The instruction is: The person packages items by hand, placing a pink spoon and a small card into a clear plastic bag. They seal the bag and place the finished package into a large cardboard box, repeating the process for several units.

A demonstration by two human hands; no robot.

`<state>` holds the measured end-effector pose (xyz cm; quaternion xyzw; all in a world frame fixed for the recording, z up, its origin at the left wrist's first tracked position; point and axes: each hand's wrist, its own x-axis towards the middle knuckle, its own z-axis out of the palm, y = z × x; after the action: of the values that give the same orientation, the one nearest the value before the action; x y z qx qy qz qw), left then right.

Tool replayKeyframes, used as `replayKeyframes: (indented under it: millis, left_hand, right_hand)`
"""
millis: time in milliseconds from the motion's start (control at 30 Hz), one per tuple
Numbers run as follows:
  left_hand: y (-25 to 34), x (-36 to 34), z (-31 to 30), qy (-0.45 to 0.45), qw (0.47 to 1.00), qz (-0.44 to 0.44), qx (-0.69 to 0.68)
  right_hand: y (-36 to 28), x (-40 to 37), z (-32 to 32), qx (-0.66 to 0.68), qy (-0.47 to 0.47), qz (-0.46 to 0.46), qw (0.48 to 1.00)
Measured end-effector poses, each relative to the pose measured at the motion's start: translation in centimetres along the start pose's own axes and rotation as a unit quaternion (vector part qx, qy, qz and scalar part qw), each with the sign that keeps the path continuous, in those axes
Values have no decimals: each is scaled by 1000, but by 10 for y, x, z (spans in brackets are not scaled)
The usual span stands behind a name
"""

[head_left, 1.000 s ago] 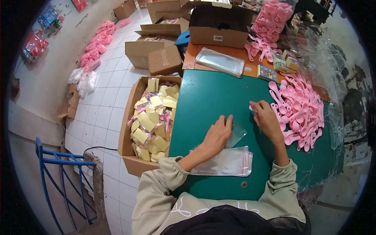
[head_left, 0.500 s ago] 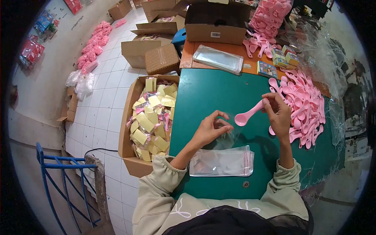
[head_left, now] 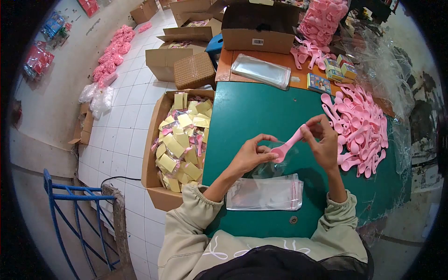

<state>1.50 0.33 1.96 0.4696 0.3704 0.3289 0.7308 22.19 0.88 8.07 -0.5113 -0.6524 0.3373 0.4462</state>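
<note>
Between finger and thumb, my right hand [head_left: 323,142] pinches the handle end of a pink spoon [head_left: 291,142]. The spoon slants down to the left, its bowl right at the fingertips of my left hand [head_left: 254,154]. Those left fingers are curled round a clear plastic bag [head_left: 268,171], whose mouth overlaps the spoon bowl in this view. Just below, a stack of clear plastic bags [head_left: 261,193] lies flat on the green table [head_left: 252,112]. A heap of pink spoons [head_left: 359,128] is spread to the right of my right hand.
A cardboard box [head_left: 150,172] of packed spoons with yellow cards stands left of the table. Behind lie another stack of clear bags [head_left: 261,70], small card packs [head_left: 318,82], an open brown box [head_left: 259,35] and a large bag of spoons [head_left: 322,21]. Loose plastic wrap [head_left: 396,88] hangs at the right.
My right hand has brought the spoon left and down, so its bowl now meets the bag at my left fingertips. My left hand has stayed nearly in place.
</note>
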Motion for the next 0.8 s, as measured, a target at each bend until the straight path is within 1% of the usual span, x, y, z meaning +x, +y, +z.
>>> replayKeyframes:
  millis: [133,167,233,267,333,367,433,467,500,533,600,633,667,700,733,767,800]
  left_hand:
    - [7,-4,6,-24,997,63,-43]
    - [9,-6,7,-16,996,72,-39]
    - [11,-8,7,2,995,92,-32]
    - [7,-7,3,-22,998,59,-5]
    - [4,-2,-8,-70,996,-5,50]
    - [3,-1,-9,-65,996,8,63]
    - [20,-6,-4,-53,994,33,90]
    - [21,-5,-4,-41,995,56,73]
    - [21,-3,-3,-29,995,79,57]
    - [22,-1,-2,-17,994,103,41]
    - [23,-2,-3,0,995,102,-5]
    - [23,-3,-3,7,994,101,-28]
    - [26,-5,-3,15,993,109,-35]
    - [30,-8,-3,22,992,116,-43]
    - [34,-10,-3,29,990,125,-49]
    - [35,-11,-4,27,990,127,-55]
    - [34,-12,-5,24,989,129,-62]
  right_hand:
    - [4,-5,13,-4,-94,-14,995]
    - [3,-6,15,23,-93,4,995]
    - [5,-5,14,55,-50,8,997]
    - [5,-4,12,69,-29,9,997]
    - [3,-5,7,63,-19,9,998]
    - [0,-5,6,60,-14,9,998]
    - [-6,-6,12,51,-83,-80,992]
    - [-10,-6,15,47,-118,-124,984]
    - [-16,-4,14,-58,-191,-151,968]
    - [-15,-1,14,-28,-215,-151,965]
    - [-7,8,16,35,-261,-150,953]
    - [1,33,4,72,-282,-195,937]
    - [14,61,-14,101,-287,-168,938]
    - [33,91,-35,28,-208,-107,972]
    - [62,121,-52,-123,-70,-85,986]
    - [94,151,-74,-291,-1,-59,955]
    - [130,172,-97,-384,25,2,923]
